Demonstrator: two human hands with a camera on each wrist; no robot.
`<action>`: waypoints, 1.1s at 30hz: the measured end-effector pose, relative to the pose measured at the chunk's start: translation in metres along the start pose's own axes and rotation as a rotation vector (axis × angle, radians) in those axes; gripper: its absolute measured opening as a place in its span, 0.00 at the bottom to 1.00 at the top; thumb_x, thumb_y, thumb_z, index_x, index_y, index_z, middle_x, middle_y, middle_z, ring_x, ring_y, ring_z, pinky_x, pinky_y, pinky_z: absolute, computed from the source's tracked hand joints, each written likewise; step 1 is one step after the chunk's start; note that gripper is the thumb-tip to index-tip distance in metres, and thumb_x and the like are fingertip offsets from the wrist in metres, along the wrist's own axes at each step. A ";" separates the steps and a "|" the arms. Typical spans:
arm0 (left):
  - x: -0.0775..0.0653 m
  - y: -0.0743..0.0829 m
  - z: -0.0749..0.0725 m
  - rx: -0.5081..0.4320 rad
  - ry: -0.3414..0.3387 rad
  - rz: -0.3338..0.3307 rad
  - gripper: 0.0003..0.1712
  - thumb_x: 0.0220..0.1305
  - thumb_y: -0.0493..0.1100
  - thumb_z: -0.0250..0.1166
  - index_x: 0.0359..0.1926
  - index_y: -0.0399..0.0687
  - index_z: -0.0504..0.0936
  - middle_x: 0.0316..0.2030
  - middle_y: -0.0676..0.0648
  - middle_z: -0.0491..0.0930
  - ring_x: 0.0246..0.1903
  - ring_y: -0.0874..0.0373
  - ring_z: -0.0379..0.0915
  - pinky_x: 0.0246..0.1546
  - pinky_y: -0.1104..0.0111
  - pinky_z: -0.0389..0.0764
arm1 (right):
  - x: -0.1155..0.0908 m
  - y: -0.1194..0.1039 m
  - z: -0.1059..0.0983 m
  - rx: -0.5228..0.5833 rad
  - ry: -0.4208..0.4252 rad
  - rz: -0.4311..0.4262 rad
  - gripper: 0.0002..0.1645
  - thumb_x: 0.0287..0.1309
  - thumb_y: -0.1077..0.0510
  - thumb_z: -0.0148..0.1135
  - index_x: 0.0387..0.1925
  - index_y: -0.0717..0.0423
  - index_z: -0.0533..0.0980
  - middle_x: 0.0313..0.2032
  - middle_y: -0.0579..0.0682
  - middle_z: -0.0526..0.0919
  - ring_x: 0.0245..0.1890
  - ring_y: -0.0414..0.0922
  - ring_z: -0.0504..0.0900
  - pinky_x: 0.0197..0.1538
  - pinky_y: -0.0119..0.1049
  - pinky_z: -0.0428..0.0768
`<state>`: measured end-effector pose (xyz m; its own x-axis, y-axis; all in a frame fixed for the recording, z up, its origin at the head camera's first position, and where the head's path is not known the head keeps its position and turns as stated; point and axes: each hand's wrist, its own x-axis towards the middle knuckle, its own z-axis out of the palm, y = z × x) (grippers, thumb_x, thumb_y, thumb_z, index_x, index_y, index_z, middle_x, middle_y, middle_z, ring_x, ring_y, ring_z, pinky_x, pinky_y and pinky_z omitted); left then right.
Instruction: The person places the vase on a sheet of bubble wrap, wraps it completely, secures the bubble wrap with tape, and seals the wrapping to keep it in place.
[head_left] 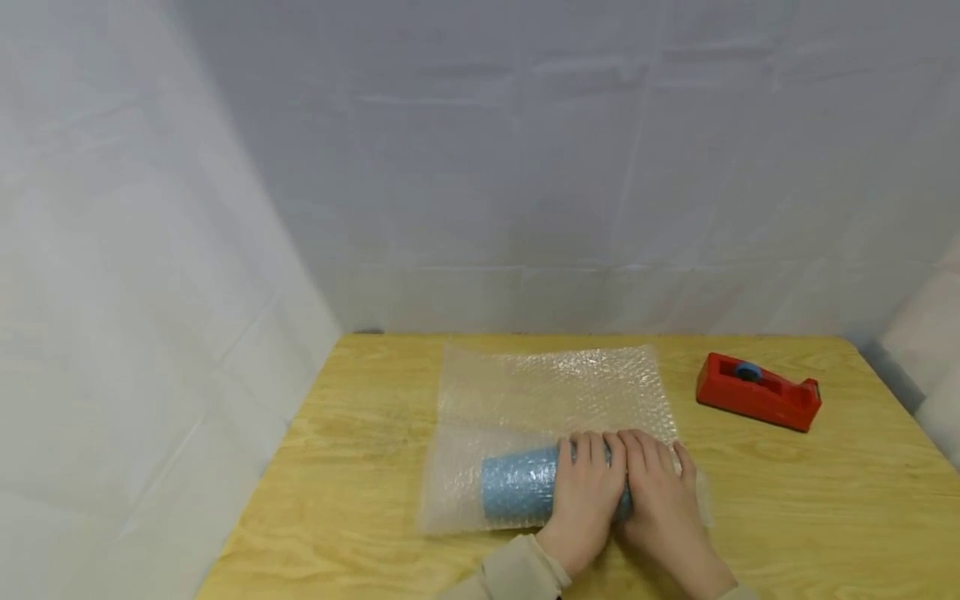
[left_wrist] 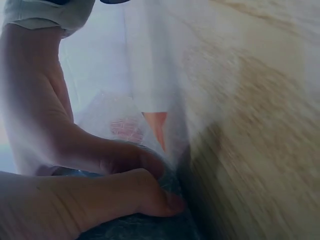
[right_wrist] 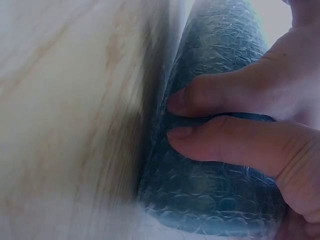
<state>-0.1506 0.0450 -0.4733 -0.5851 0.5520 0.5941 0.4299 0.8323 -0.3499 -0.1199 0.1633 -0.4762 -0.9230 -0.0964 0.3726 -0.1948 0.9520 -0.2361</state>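
Note:
A blue tapered cylinder, shaped like a tumbler (head_left: pixel 517 485), lies on its side under a layer of clear bubble wrap (head_left: pixel 540 387). My left hand (head_left: pixel 588 492) grips it near the middle, fingers over the top. Beside it, my right hand (head_left: pixel 662 504) holds the right end in the same way, the two hands touching. In the right wrist view both thumbs press the near side of the wrapped cylinder (right_wrist: pixel 210 195), close above the table. The left wrist view shows the thumbs side by side, with the cylinder mostly hidden beneath them.
The unrolled part of the bubble wrap spreads flat behind the cylinder toward the back edge. A red tape dispenser (head_left: pixel 757 392) with a blue-cored roll stands at the back right of the wooden table (head_left: pixel 337 467). White sheeting (head_left: pixel 487 183) hangs behind and at the sides.

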 end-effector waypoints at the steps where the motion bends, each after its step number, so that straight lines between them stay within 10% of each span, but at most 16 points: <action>1: 0.000 0.001 -0.001 0.001 -0.013 -0.001 0.21 0.65 0.38 0.40 0.47 0.49 0.79 0.36 0.48 0.79 0.37 0.53 0.74 0.40 0.61 0.73 | 0.000 0.000 0.000 0.002 -0.008 0.004 0.58 0.20 0.55 0.82 0.62 0.61 0.69 0.59 0.61 0.72 0.59 0.61 0.69 0.63 0.70 0.53; 13: 0.007 -0.003 0.000 -0.023 -0.124 0.031 0.13 0.67 0.44 0.57 0.50 0.49 0.78 0.39 0.48 0.79 0.38 0.55 0.73 0.41 0.61 0.72 | 0.010 0.003 -0.004 0.021 -0.092 0.029 0.58 0.15 0.59 0.82 0.59 0.62 0.69 0.57 0.60 0.73 0.58 0.61 0.69 0.61 0.71 0.54; 22: 0.022 -0.012 -0.007 -0.094 -0.462 0.099 0.42 0.44 0.64 0.77 0.57 0.53 0.73 0.44 0.50 0.76 0.43 0.56 0.70 0.42 0.64 0.69 | 0.020 0.004 -0.012 0.014 -0.114 0.007 0.59 0.06 0.56 0.82 0.55 0.61 0.72 0.52 0.57 0.74 0.52 0.60 0.73 0.56 0.69 0.61; 33: 0.037 -0.015 -0.006 -0.095 -0.426 0.120 0.44 0.35 0.65 0.79 0.53 0.52 0.75 0.41 0.49 0.78 0.40 0.57 0.72 0.38 0.65 0.69 | 0.033 0.016 -0.018 0.062 -0.231 0.012 0.68 0.05 0.46 0.87 0.59 0.65 0.69 0.56 0.61 0.74 0.56 0.62 0.72 0.58 0.71 0.60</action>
<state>-0.1746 0.0525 -0.4413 -0.7499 0.6321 0.1951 0.5614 0.7641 -0.3177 -0.1477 0.1804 -0.4512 -0.9754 -0.1557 0.1559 -0.1966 0.9346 -0.2963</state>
